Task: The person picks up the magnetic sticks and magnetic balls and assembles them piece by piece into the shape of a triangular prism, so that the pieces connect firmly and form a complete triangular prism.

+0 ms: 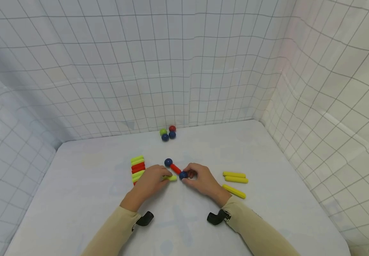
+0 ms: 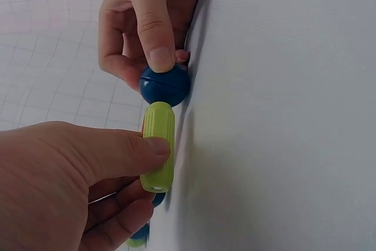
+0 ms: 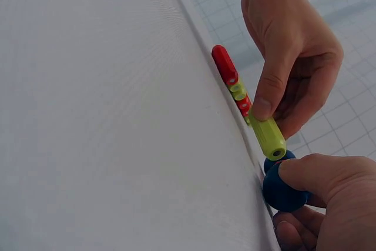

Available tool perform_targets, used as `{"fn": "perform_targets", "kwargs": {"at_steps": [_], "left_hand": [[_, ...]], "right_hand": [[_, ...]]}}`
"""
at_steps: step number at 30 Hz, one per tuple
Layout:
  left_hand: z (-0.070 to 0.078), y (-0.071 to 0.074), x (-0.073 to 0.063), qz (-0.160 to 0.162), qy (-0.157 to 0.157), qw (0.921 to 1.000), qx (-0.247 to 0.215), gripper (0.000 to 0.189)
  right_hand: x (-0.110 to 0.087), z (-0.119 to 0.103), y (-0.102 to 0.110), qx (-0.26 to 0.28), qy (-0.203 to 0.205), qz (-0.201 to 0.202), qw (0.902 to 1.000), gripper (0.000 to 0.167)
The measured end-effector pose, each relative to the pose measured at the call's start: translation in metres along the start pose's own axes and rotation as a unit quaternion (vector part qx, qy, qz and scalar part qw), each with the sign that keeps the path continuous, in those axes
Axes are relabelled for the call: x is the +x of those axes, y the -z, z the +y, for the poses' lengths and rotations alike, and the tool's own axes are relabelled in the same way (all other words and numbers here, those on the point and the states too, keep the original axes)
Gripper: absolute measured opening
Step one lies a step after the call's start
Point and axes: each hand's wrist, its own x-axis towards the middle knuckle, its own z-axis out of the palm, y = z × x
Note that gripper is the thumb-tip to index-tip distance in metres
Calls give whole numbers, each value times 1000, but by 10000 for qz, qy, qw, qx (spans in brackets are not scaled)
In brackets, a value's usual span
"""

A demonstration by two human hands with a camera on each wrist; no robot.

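"Lime stick (image 2: pixel 158 119): who has it?"

"The left hand (image 1: pixel 153 180) pinches it between thumb and fingers, one end pointing towards the right hand (image 1: pixel 201 179)."

"And what does the right hand hold?"

"A blue ball (image 1: pixel 183 175), gripped by thumb and fingers. The lime stick's end sits just beside it; whether they touch, I can't tell."

"What else meets that ball?"

"A red stick (image 1: pixel 175 169). It runs away from the person to a second blue ball (image 1: pixel 168 162), just beyond the space between the hands."

"What's nearest the left hand otherwise?"

"On its outer side, a row of red and lime sticks (image 1: pixel 138 166), partly hidden by that hand."

"And out past the right hand?"

"Three yellow sticks (image 1: pixel 236 180), two side by side, the third closer to the wrist."

"Farther off?"

"Well beyond both hands, four balls cluster on the white table (image 1: pixel 82 192): a green ball (image 1: pixel 163 132), a red ball (image 1: pixel 172 128) and two dark-blue balls (image 1: pixel 172 135)."

"Sleeves?"

"Beige sleeves (image 1: pixel 117 227), with a black piece (image 1: pixel 145 218) at each wrist."
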Motion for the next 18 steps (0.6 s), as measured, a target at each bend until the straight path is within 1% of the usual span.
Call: {"fn": "perform_targets", "kwargs": {"at_steps": [3,6,13,15,18], "left_hand": [[2,-1,3,-36,-5,10000,-24,20],[3,-3,4,0,-64,10000,-7,20],[4,-5,7,297,-440,9986,82,18],[3,-5,8,314,-471,9983,106,18],[2,-6,10,254,-453,9986,133,18]], "right_hand": [[0,2,0,-17,25,-1,10000,21],[0,2,-1,-30,57,-1,10000,21],[0,1,-1,-40,61,1,10000,21],[1,0,0,-25,44,1,10000,22],[1,0,0,-18,18,2,10000,22]]}}
